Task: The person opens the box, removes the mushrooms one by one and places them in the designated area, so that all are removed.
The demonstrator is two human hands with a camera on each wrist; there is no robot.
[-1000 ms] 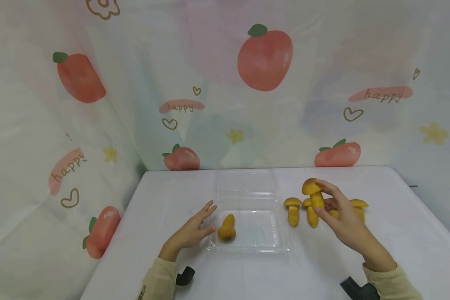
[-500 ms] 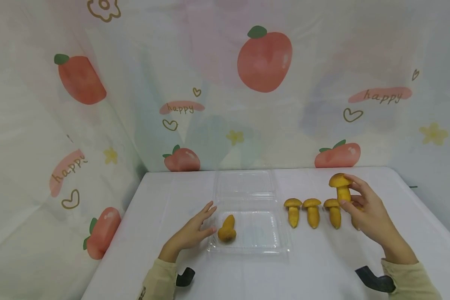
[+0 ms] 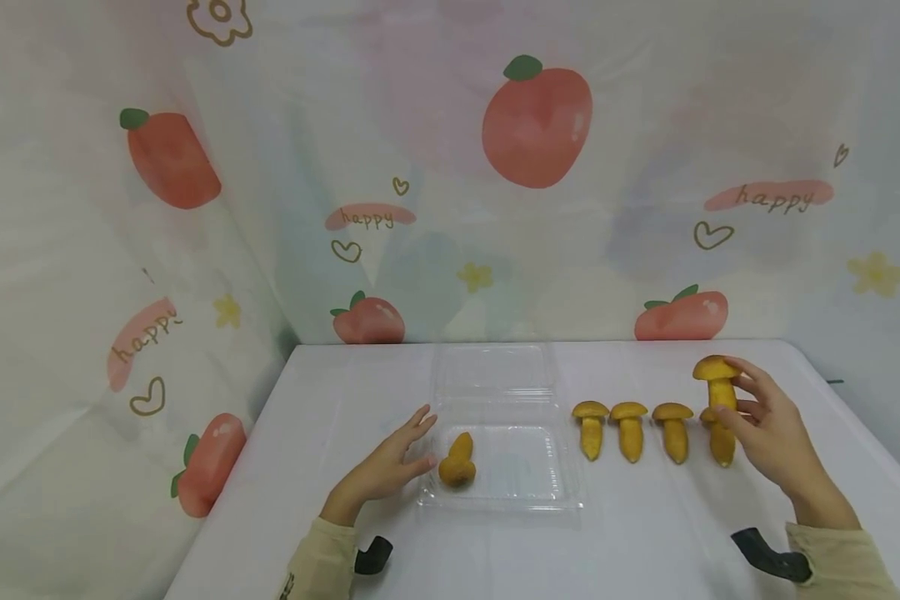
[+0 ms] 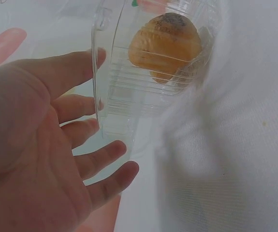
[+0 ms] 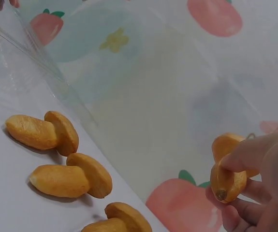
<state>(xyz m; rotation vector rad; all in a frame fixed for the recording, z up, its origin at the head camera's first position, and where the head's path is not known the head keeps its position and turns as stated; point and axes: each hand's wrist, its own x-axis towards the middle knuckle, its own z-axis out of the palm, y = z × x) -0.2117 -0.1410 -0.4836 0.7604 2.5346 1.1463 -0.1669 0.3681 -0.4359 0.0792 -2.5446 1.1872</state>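
In the head view my right hand (image 3: 776,429) pinches a yellow-brown toy mushroom (image 3: 720,393), cap up, above the right end of a row. The right wrist view shows this mushroom (image 5: 228,181) between thumb and fingers. Several like mushrooms lie in that row, among them one at the left end (image 3: 590,431) and one farther right (image 3: 673,432). My left hand (image 3: 382,467) has its fingers spread at the left side of an open clear plastic box (image 3: 521,502). One mushroom (image 3: 458,465) lies inside, at the box's left. In the left wrist view, fingertips (image 4: 100,57) reach the box wall.
The box's clear lid (image 3: 495,367) lies folded back toward the rear of the white table (image 3: 510,558). A printed cloth wall (image 3: 435,125) rises along the back and left. Black straps (image 3: 771,557) show at the cuffs.
My right hand has carried the pinched mushroom to the right, along the row to its right end. The left hand stays beside the box. The head view has shifted slightly.
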